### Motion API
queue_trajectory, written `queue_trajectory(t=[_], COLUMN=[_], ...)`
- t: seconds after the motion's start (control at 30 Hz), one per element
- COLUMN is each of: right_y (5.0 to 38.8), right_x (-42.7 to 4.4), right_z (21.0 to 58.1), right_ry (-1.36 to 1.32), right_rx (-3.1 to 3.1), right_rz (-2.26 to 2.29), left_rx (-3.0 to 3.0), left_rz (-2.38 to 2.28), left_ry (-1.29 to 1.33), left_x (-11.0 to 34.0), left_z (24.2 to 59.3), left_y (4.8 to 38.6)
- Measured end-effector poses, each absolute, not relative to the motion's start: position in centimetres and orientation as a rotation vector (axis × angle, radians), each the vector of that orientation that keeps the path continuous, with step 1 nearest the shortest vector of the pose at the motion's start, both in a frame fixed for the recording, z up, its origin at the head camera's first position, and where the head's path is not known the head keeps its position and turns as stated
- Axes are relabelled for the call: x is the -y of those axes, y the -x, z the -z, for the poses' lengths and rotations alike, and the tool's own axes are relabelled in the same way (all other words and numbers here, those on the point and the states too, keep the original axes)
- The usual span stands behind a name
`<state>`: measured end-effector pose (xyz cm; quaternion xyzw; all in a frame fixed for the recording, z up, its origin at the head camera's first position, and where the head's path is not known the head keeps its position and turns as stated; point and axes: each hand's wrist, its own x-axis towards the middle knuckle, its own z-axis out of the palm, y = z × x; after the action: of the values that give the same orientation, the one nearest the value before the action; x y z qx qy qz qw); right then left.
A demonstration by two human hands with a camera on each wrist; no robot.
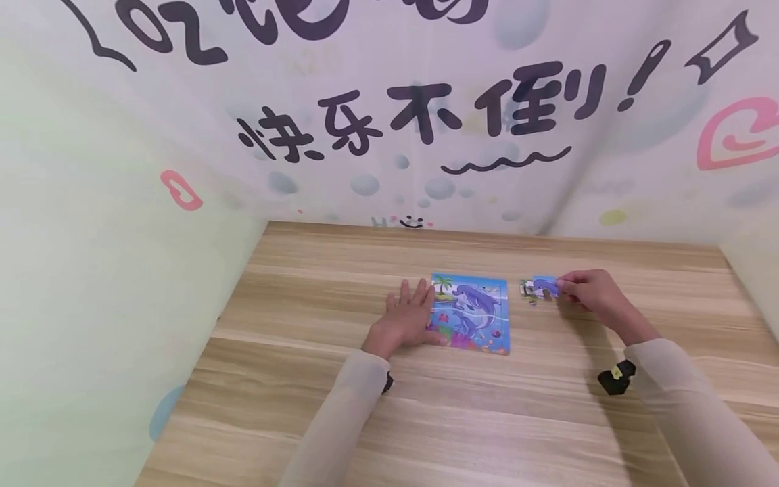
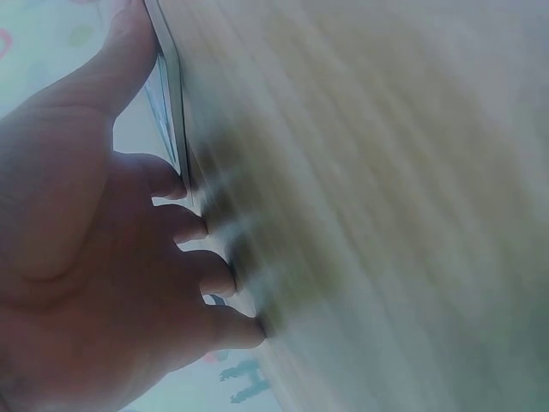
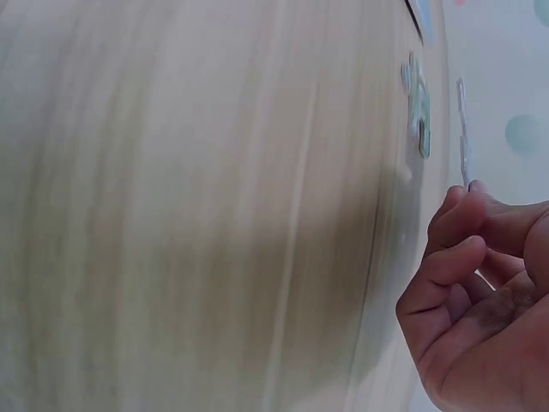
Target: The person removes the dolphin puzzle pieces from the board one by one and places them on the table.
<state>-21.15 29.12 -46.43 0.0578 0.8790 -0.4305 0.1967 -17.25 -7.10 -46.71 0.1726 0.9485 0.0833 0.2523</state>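
Observation:
A square dolphin puzzle (image 1: 471,314) lies flat on the wooden table. The left hand (image 1: 404,321) rests at its left edge with fingers spread, the thumb at the lower left corner; in the left wrist view the hand (image 2: 111,257) touches the thin board's edge (image 2: 174,94). Between thumb and fingertips, the right hand (image 1: 599,294) pinches a small joined dolphin piece (image 1: 543,285) to the right of the puzzle. The right wrist view has this piece (image 3: 464,137) edge-on, raised off the table, above the fingertips of the right hand (image 3: 485,292).
Small loose pieces (image 1: 528,289) lie on the table (image 1: 487,412) between the puzzle and the right hand, partly behind the held piece. A printed curtain (image 1: 426,182) stands along the table's back edge. Each wrist carries a black device.

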Motion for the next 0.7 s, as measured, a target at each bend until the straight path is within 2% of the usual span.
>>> queue_trajectory(t=[0.7], right_y=[21.0], right_x=[-32.3], right_z=[47.0], right_ry=[-0.229], right_rx=[-2.476], right_rz=[1.144], left_rx=[-2.579], left_rz=[-0.264], left_ry=[-0.459], left_x=[7.2], left_z=[46.8], left_y=[17.2])
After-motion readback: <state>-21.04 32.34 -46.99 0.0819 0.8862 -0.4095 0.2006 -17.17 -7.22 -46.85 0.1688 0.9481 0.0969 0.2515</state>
